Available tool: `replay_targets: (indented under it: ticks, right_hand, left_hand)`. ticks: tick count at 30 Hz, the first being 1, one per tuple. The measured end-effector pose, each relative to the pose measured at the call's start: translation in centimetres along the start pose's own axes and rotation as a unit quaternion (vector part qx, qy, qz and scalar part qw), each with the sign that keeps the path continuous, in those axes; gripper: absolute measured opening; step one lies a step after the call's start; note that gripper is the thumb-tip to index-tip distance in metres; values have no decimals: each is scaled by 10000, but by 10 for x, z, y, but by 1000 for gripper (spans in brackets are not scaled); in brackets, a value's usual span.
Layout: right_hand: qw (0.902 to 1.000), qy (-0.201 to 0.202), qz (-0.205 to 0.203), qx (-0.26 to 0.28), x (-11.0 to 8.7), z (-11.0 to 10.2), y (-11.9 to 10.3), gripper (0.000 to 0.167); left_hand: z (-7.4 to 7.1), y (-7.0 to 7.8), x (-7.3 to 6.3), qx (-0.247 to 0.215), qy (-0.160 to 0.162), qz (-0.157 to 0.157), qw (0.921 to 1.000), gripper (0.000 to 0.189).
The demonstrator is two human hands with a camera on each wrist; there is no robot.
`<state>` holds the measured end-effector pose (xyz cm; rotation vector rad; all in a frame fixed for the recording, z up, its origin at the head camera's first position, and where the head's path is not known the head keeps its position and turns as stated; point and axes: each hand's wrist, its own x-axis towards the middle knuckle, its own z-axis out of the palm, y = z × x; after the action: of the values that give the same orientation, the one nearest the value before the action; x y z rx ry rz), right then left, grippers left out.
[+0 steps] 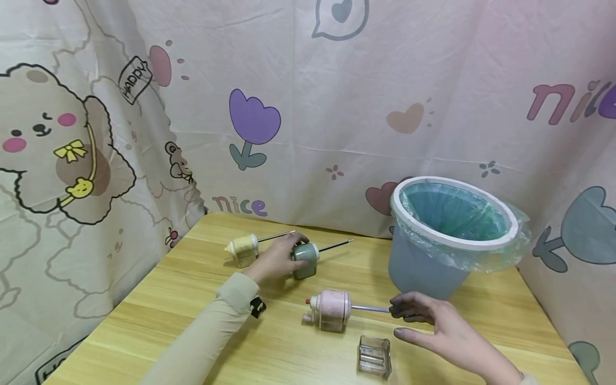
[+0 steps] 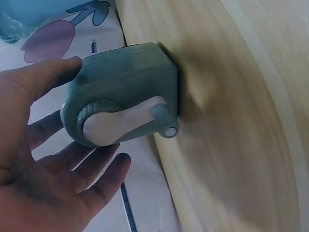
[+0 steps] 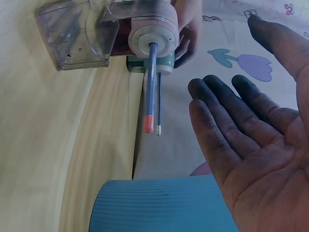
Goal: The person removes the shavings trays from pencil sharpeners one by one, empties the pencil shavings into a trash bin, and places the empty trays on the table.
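My left hand is at a green crank pencil sharpener with a dark pencil sticking out of it. In the left wrist view the thumb lies against its body, the other fingers curve around the far side, and the crank faces the camera. Open, my right hand hovers with spread thumb and darkened fingertips. They come close to the end of a blue pencil standing out of a pink crank sharpener. A yellow crank sharpener, also with a pencil, stands left of the green one.
A small transparent sharpener lies near the front of the wooden table. At the back right stands a bin with a white rim and a green plastic liner. Printed cloth hangs behind the table and on both sides.
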<state>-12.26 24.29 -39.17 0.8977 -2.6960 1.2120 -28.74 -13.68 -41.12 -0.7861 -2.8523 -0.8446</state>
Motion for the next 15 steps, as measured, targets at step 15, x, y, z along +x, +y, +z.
replay_targets:
  ticks: [15]
  right_hand:
    - [9989,222,390,114,13,-4,-6,37]
  left_hand:
    - [12,-6,7,-39,-65,-147,9999,67]
